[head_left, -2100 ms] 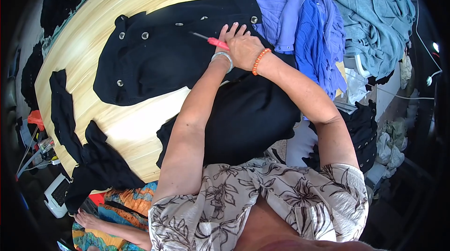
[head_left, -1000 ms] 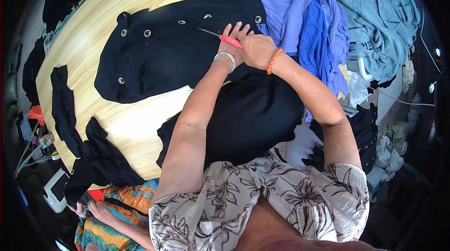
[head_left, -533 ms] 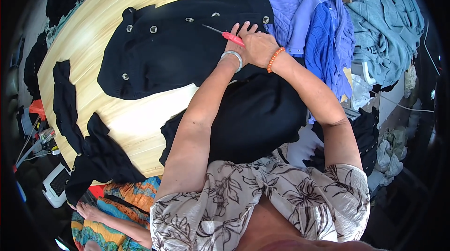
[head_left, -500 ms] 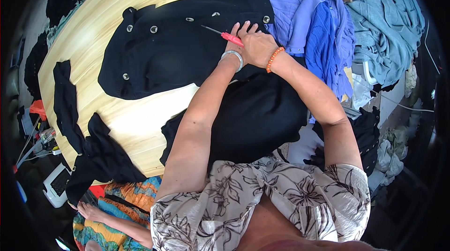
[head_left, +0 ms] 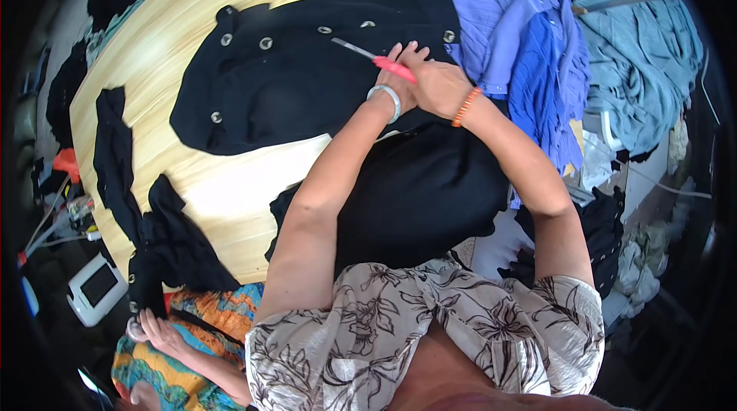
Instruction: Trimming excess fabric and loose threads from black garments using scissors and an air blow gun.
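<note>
A black garment with several light-rimmed buttons (head_left: 299,81) lies spread on the wooden table. At its right part my left hand (head_left: 401,82), with a pale bangle at the wrist, rests with fingers stretched out. Over it crosses my right hand (head_left: 441,88), wearing an orange beaded bracelet, its fingers closed and partly hidden. From it sticks out a pink-handled tool (head_left: 393,67) with a thin metal shaft, pointing up-left over the garment; its exact kind is unclear. Nearer my body, more black cloth (head_left: 422,196) is bunched beneath my forearms.
Purple-blue ribbed garments (head_left: 530,42) are heaped at the right, with grey-green ones (head_left: 637,65) beyond. A narrow black garment piece (head_left: 165,234) hangs over the left edge of the table (head_left: 223,188), near another person's hand (head_left: 161,333). A white device (head_left: 98,288) stands lower left.
My hands and the pink-handled tool have shifted slightly right and down in the picture, as the garment also appears shifted right. The other person's hand has moved slightly right and up.
</note>
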Demonstrator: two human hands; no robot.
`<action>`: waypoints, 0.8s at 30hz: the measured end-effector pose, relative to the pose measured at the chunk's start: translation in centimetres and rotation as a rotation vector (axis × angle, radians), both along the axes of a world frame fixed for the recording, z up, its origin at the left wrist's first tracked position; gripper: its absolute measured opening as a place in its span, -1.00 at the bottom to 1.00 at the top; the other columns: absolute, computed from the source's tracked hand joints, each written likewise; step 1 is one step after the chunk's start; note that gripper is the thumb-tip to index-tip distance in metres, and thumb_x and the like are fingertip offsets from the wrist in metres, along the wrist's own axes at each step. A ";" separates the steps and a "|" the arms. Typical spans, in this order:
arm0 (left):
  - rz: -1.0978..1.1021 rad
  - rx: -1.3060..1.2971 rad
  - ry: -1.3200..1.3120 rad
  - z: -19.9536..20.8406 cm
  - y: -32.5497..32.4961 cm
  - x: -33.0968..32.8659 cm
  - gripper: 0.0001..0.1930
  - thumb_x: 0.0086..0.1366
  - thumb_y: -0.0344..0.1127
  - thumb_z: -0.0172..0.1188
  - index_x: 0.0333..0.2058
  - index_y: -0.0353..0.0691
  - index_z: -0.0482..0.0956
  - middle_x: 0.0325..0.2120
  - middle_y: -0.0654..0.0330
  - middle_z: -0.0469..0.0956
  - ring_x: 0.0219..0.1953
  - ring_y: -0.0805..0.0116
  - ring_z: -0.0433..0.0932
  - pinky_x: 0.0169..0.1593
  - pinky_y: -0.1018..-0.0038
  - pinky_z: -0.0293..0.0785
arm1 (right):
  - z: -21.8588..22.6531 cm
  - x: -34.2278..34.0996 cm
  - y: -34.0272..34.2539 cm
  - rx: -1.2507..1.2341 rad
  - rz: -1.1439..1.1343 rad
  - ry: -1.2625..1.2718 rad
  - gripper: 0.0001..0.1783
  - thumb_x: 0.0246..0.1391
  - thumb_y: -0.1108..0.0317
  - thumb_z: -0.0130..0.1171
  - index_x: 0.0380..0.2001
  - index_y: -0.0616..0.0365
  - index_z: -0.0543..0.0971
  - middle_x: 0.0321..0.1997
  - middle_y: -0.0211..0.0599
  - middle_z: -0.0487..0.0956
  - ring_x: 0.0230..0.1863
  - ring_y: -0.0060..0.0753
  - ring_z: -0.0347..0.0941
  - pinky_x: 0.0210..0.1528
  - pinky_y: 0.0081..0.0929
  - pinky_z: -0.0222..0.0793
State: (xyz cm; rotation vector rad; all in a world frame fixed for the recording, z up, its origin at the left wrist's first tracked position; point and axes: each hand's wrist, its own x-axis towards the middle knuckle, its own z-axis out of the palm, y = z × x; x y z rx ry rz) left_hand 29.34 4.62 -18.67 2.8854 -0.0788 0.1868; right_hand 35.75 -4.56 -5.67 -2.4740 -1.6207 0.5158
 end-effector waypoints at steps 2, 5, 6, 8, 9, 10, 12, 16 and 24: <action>0.134 -0.298 -0.239 2.0 1.4 -2.7 -0.43 0.07 -0.27 0.27 0.10 -0.23 0.42 0.13 -0.02 0.38 0.25 -0.02 0.27 0.31 0.15 0.15 | 0.9 1.0 -2.0 0.079 -0.094 0.059 -0.70 0.15 0.26 0.11 -0.11 0.12 0.36 -0.45 0.11 0.57 -0.34 0.18 0.54 -0.35 0.03 0.41; 0.344 -0.248 -0.354 6.1 7.1 -8.0 -0.67 0.12 -0.35 0.23 -0.10 -0.24 0.54 0.00 -0.02 0.51 0.10 -0.07 0.42 0.21 0.10 0.27 | 2.5 1.6 -2.9 0.028 -0.116 0.044 -0.69 0.12 0.30 0.16 -0.10 0.09 0.37 -0.50 0.08 0.56 -0.38 0.17 0.54 -0.34 0.01 0.43; 0.452 -0.143 -0.361 4.8 9.7 -10.0 -0.70 0.16 -0.30 0.19 -0.11 -0.22 0.55 -0.02 0.02 0.50 0.09 -0.02 0.41 0.18 0.15 0.28 | 2.5 1.2 -2.3 0.033 -0.105 0.052 -0.69 0.12 0.30 0.16 -0.10 0.09 0.37 -0.50 0.08 0.56 -0.38 0.17 0.54 -0.34 0.01 0.43; 0.664 0.037 -0.199 2.0 13.8 -14.2 -0.62 0.27 -0.12 0.13 0.01 -0.14 0.54 0.08 0.11 0.48 0.20 -0.01 0.32 0.26 0.03 0.14 | 2.3 0.1 -0.9 0.013 -0.048 0.065 -0.69 0.12 0.29 0.17 -0.11 0.10 0.37 -0.48 0.08 0.56 -0.37 0.17 0.54 -0.33 0.01 0.43; 0.749 0.102 -0.080 1.1 14.5 -15.6 -0.58 0.30 -0.03 0.08 0.07 -0.05 0.53 0.15 0.16 0.43 0.28 0.00 0.23 0.32 -0.04 0.00 | 1.9 -0.4 -0.3 0.022 -0.009 0.099 -0.68 0.12 0.28 0.17 -0.10 0.10 0.37 -0.47 0.06 0.57 -0.34 0.17 0.55 -0.30 0.01 0.43; 0.735 0.056 -0.078 0.6 14.9 -16.3 -0.57 0.31 0.00 0.06 0.08 -0.01 0.52 0.17 0.17 0.40 0.30 0.00 0.21 0.34 -0.04 -0.05 | 1.8 -1.0 0.5 -0.001 0.036 0.123 -0.68 0.11 0.27 0.17 -0.11 0.11 0.38 -0.46 0.05 0.58 -0.32 0.17 0.55 -0.27 0.01 0.43; 0.725 0.013 -0.074 0.1 15.1 -16.4 -0.57 0.33 0.03 0.04 0.10 0.04 0.52 0.20 0.18 0.37 0.32 0.01 0.17 0.37 -0.04 -0.12 | 1.8 -2.4 2.4 -0.063 0.090 0.126 -0.71 0.10 0.27 0.16 -0.20 0.20 0.39 -0.44 0.04 0.59 -0.31 0.13 0.56 -0.25 -0.03 0.44; 0.733 -0.006 -0.141 -0.4 14.3 -16.1 -0.61 0.32 -0.03 0.06 0.06 0.01 0.54 0.18 0.18 0.39 0.31 0.02 0.18 0.36 -0.03 -0.11 | 1.5 -4.8 6.4 -0.090 0.112 0.135 -0.72 0.10 0.26 0.15 -0.24 0.25 0.45 -0.41 -0.01 0.62 -0.28 0.05 0.59 -0.25 -0.10 0.47; 0.892 -0.499 -0.524 -0.3 15.2 -18.3 -0.71 0.35 -0.40 0.01 0.00 -0.35 0.50 -0.04 -0.04 0.52 0.02 0.08 0.52 0.12 0.36 0.41 | 1.4 -6.3 9.4 -0.178 0.176 0.170 -0.68 0.10 0.22 0.15 -0.22 0.27 0.47 -0.39 -0.03 0.62 -0.28 0.02 0.60 -0.24 -0.14 0.48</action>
